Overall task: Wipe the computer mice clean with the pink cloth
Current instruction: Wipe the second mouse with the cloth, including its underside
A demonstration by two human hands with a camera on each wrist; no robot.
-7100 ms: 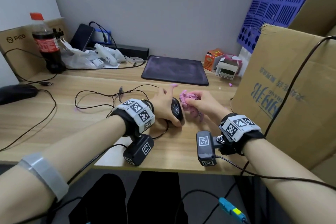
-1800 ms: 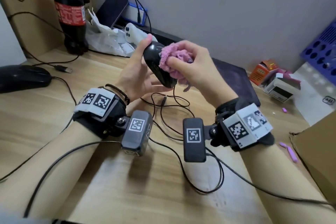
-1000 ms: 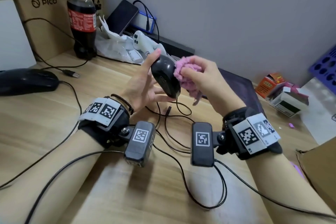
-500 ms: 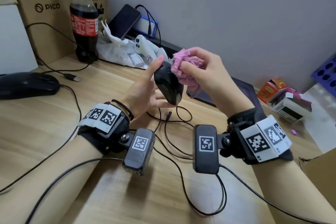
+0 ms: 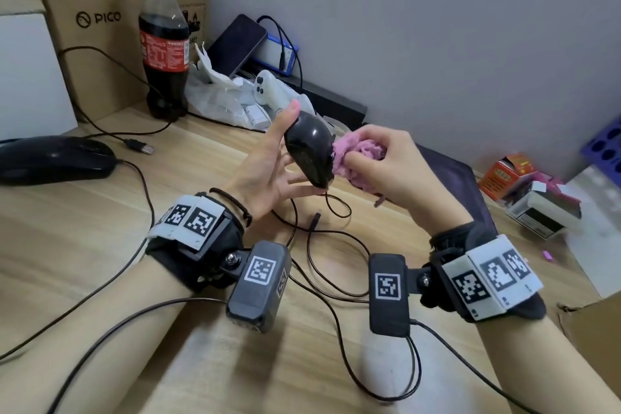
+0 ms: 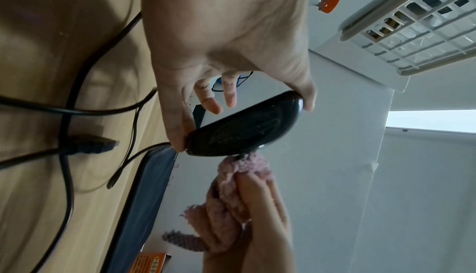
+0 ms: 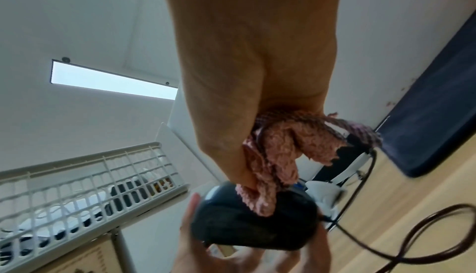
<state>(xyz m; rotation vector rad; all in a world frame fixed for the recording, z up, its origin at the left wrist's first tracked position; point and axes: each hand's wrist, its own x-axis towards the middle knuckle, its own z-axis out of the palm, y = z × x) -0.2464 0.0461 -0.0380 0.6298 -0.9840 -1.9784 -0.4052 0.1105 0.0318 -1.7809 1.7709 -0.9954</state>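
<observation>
Evenly lit from a ceiling panel [image 7: 113, 79] — soft shadows under the wrists, glare on the mouse [image 5: 311, 144] by the fingers; edges warped, wrist views blurred.

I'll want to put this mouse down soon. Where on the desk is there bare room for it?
Bare wood lies between the second mouse at the left edge and the left hand, crossed only by its cord. The desk's near edge is crossed only by the wristcam cables. Crowded: cable loops under the held mouse, and clutter by the bottle.
</observation>
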